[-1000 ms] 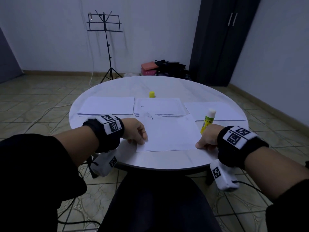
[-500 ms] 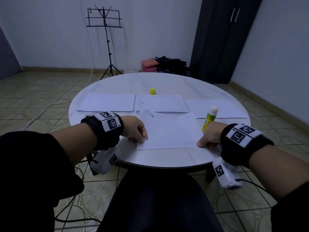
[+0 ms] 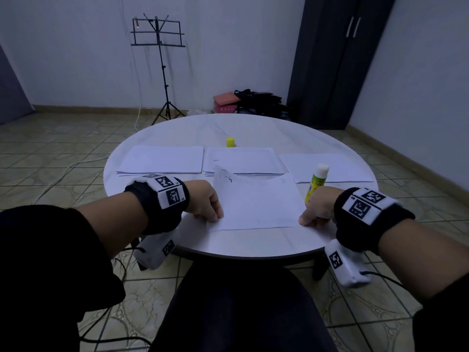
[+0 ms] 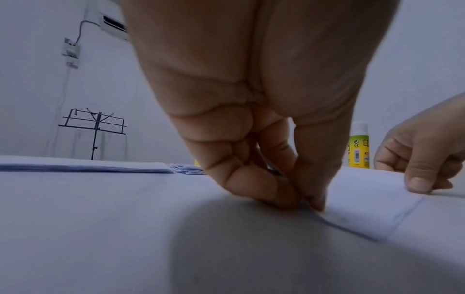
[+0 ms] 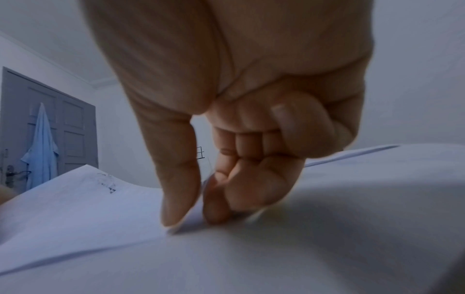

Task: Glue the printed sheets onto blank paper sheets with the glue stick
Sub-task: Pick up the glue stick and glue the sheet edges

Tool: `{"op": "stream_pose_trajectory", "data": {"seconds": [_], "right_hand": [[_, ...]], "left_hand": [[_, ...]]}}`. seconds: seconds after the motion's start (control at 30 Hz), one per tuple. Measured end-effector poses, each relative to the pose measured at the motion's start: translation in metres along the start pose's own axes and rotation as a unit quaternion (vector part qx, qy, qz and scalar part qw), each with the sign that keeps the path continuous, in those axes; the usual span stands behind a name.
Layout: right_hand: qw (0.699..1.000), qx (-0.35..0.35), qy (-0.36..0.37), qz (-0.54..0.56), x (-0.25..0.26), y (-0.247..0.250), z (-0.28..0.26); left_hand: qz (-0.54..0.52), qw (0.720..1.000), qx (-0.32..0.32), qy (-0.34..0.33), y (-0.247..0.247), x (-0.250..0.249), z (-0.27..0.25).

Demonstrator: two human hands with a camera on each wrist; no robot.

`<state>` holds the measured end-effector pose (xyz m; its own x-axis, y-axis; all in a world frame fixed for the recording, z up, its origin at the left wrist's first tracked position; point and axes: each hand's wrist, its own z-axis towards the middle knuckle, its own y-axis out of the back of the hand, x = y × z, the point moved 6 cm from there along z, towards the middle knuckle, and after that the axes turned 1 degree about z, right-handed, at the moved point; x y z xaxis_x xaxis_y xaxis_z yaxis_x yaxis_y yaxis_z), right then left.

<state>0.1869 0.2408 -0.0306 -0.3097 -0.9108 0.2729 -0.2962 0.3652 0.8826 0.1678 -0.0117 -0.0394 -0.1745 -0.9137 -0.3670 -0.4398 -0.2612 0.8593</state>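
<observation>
Round and pale, the bench [image 3: 228, 128] fills the middle of a tiled room, and right at its near edge both hands are on one sheet [image 3: 256, 201]. Left hand [image 3: 203, 199] has its fingers [image 4: 264, 189] and thumb pinched together on the near-left corner; right hand [image 3: 317, 207] pinches the near-right corner, thumb on top, fingers [image 5: 219, 202] curled underneath. The paper bows upward between the two grips, and its far-left corner curls up to show print, so this looks like a printed sheet being laid face down or squared up over the one beneath, though I cannot tell how many layers are there. To do this well, keep both pinches light and even, lower the near edge first, match the corners, then smooth away from the body so no ridge gets trapped. Glue stick [image 3: 316, 184] stands upright and uncapped just beyond the right hand, close enough to knock over, so mind that wrist. Farther back, three paper stacks lie in a row: left stack [image 3: 162, 160], middle stack [image 3: 241, 161], right stack [image 3: 327, 166]. Behind the middle one sits the yellow cap [image 3: 230, 142]. Beyond the bench, a music stand [image 3: 158, 34] and a dark wardrobe [image 3: 337, 59] wait against the walls.
</observation>
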Motion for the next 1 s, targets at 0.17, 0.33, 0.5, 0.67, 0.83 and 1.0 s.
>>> {"op": "stream_pose_trajectory", "data": {"seconds": [0.17,0.33,0.5,0.67,0.83,1.0], "right_hand": [[1.0,-0.002,0.026,-0.003,0.0,0.002,0.007],[0.999,0.005,0.033,-0.012,-0.001,0.002,0.007],[0.999,0.007,0.035,-0.024,-0.001,0.002,0.007],[0.998,0.005,0.036,-0.045,-0.001,0.002,0.006],[0.998,0.0,0.033,-0.06,0.001,0.002,0.006],[0.989,-0.015,0.026,-0.147,0.01,0.001,0.003]], "left_hand": [[-0.005,1.0,0.009,0.011,0.0,0.0,-0.003],[-0.001,1.0,0.012,0.015,-0.001,0.0,-0.003],[0.009,1.0,0.009,0.015,-0.001,0.0,-0.004],[0.017,1.0,0.012,0.018,-0.001,0.001,-0.003],[0.015,1.0,0.013,0.016,-0.001,0.003,0.0],[0.014,1.0,0.019,0.018,-0.003,0.005,0.003]]}}
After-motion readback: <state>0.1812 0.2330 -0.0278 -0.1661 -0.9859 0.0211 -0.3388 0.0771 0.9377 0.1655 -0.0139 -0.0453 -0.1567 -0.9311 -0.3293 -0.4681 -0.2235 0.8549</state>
